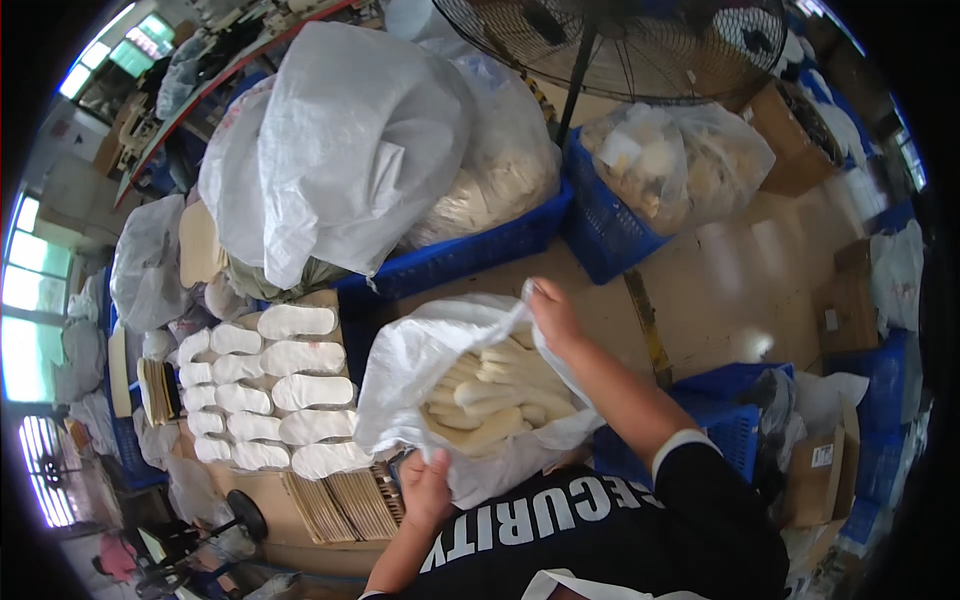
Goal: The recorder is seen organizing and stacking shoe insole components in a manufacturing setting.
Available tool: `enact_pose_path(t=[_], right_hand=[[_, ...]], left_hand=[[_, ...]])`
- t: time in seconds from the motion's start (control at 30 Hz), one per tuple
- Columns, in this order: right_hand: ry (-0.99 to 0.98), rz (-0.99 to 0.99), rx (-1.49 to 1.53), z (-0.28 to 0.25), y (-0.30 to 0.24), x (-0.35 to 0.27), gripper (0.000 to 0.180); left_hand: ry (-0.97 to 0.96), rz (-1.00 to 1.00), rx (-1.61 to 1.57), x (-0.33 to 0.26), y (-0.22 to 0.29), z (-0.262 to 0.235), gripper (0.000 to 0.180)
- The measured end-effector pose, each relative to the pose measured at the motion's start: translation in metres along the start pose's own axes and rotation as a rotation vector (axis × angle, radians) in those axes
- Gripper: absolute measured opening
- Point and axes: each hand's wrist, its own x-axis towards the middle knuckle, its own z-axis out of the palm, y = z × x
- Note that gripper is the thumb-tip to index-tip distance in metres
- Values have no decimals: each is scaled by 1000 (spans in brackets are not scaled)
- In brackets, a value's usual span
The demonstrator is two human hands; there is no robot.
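White plastic sack (395, 370) of cream elongated pieces (490, 395), held open beside rows of white insole-shaped pieces (310, 392); clamped by fingers of left hand (425, 487) and right hand (556, 318); lower contents hidden; black wire fan (610, 30) cut off above.

Only one piece of writing is large enough to read: a single word in bold white capitals (560, 508) across the person's black shirt (640, 555), between five and six o'clock. The pale label (822, 456) on a cardboard box (812, 492) near four o'clock and the one (831, 319) on another box (850, 290) at three o'clock are too small to make out.
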Motion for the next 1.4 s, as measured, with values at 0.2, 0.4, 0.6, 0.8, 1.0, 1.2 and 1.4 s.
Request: enact_pose_path(t=[0.2, 0.4, 0.6, 0.8, 1.0, 1.2, 1.4], right_hand=[[-142, -390, -530, 51, -2, 102, 17], [-1, -278, -641, -38, -5, 110, 20], [100, 231, -811, -197, 95, -68, 24], [-262, 515, -1355, -271, 180, -317, 27], [218, 942, -640, -242, 185, -407, 27], [427, 738, -430, -220, 167, -392, 30], [508, 592, -414, -258, 182, -407, 28]], left_hand=[[285, 87, -179, 98, 5, -24, 32], [358, -127, -344, 293, -62, -62, 30], [561, -270, -278, 392, -84, -113, 27], [655, -296, -81, 414, -88, -176, 31], [695, -311, 368, 383, -107, -124, 66], [-295, -87, 2143, 258, -162, -8, 118], [-524, -360, 2279, 268, -171, -80, 32]])
